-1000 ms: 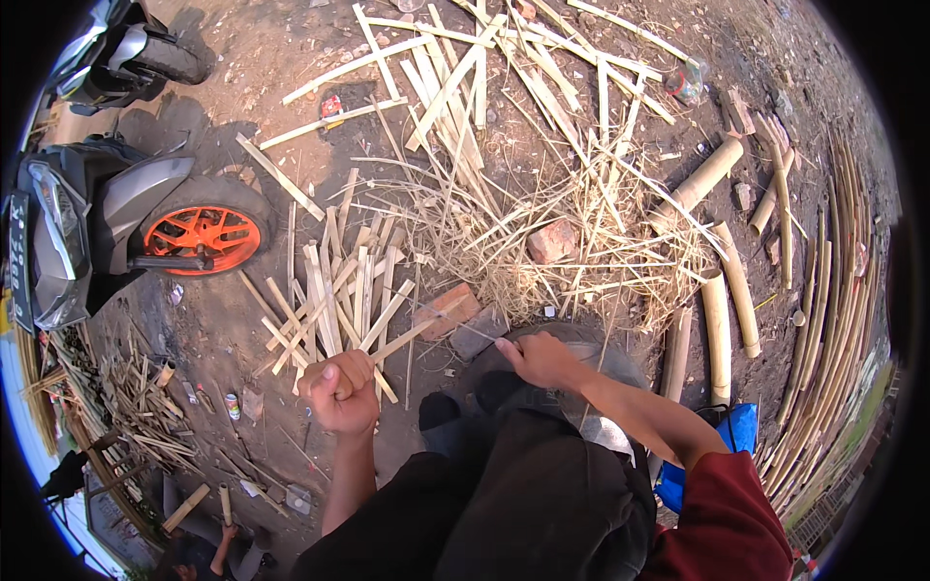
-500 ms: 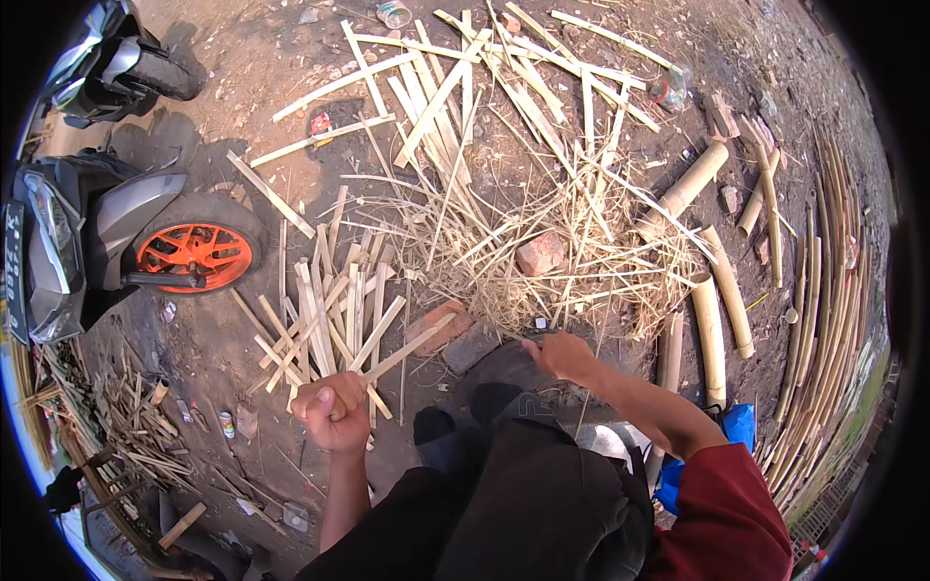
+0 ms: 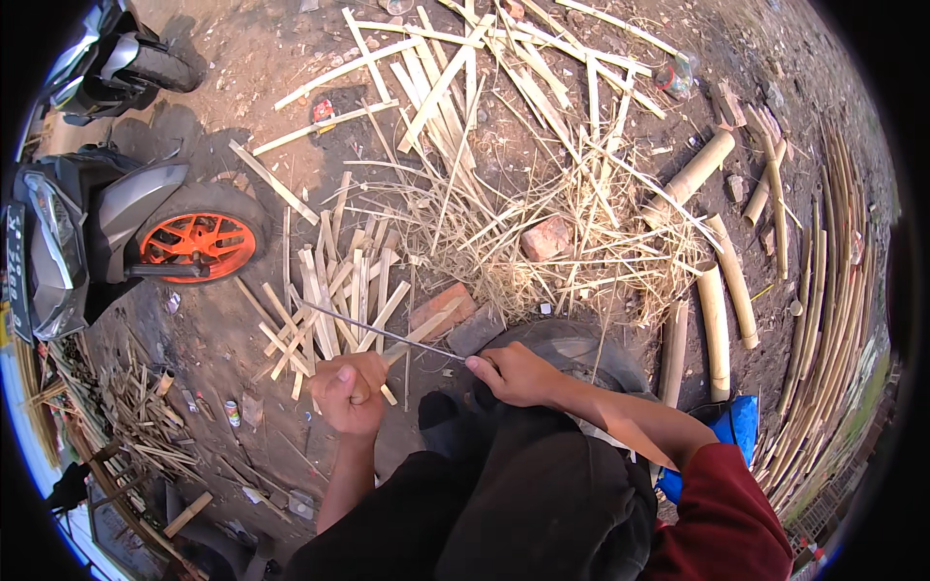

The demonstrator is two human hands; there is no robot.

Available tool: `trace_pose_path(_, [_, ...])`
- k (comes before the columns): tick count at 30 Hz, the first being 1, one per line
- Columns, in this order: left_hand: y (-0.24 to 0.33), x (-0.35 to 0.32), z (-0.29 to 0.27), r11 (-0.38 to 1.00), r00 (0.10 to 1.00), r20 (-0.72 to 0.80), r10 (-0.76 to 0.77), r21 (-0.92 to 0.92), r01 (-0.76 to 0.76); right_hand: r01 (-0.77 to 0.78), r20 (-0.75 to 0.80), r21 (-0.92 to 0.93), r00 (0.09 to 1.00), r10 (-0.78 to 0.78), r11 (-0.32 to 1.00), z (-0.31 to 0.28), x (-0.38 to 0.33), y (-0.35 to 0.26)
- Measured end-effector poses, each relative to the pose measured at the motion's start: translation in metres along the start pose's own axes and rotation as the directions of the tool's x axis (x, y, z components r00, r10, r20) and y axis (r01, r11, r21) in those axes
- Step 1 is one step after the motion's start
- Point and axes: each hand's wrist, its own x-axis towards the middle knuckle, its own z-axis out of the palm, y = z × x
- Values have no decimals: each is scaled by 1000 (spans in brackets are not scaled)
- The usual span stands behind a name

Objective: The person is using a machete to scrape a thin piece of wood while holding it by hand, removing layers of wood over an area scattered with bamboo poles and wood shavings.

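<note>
A person's left hand (image 3: 351,390), just left of centre in the lower half of the frame, is curled into a fist around a pale bamboo strip (image 3: 426,329), whose free end slants up and to the right toward the middle of the frame. The right hand (image 3: 515,374), a little right of centre, grips one end of a long, thin blade (image 3: 383,333), which points up and to the left, across the space above the left fist. The handle is hidden within the fingers.

Near the strip's free end lie a reddish brick (image 3: 446,302) and a grey block (image 3: 477,330); a dark tyre (image 3: 579,347) lies on the ground beyond the right hand. Short split pieces (image 3: 360,281) are heaped above the left hand, beside a tangle of shavings (image 3: 601,276) with a brick chunk (image 3: 546,239) resting on it. Longer strips (image 3: 448,92) crisscross at top centre. Cut bamboo lengths (image 3: 713,334) lie at right, with slender poles (image 3: 841,290) along the right edge and a blue bag (image 3: 738,433) at lower right. A motorbike with an orange wheel (image 3: 199,244) stands at left, a second vehicle (image 3: 121,63) at upper left.
</note>
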Motion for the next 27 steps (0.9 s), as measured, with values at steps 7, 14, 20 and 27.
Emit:
trace_pose_path(7, [-5,-5,-11,1000,998,-57,26,-11,-26,1,-99,-234,995,-25,972,2,-1,-31])
trace_pose_path(14, [-3,1,2,998,995,-75,62,14,-61,-161,-84,-262,986,144,951,-19,1,48])
trace_pose_path(20, [-4,4,-2,1000,999,-47,24,-7,-25,-56,-67,-137,997,47,989,13,21,12])
trace_pose_path(27, [-5,-3,-6,1000,996,-91,0,21,2,-173,-52,-197,985,166,965,10,24,48])
